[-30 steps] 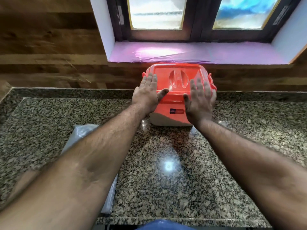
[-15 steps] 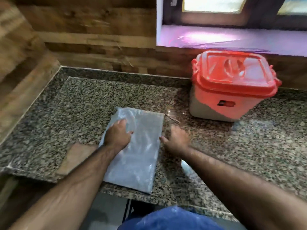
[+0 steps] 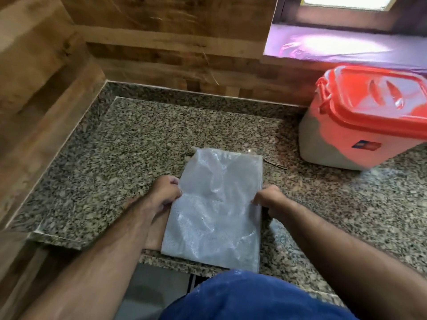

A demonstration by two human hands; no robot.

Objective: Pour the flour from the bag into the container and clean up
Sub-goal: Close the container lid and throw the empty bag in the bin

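An empty, flattened whitish plastic bag (image 3: 217, 206) lies on the granite counter (image 3: 143, 144) near its front edge. My left hand (image 3: 165, 195) pinches the bag's left edge and my right hand (image 3: 269, 199) pinches its right edge, about halfway along its length. The bag's far half is lifted and puckered between my hands. The container (image 3: 360, 125) stands at the right, against the wall, with its orange lid shut and white flour showing through its lower side.
Wooden panelling rises behind and left of the counter. A purple-covered window sill (image 3: 346, 49) sits above the container. A thin tie or string (image 3: 275, 163) lies on the counter just past the bag's right corner. The counter's front edge runs under the bag.
My hands left the container's lid, came down to the bag and now grip its two side edges. The view swung left and down. The bag's far end has lifted.
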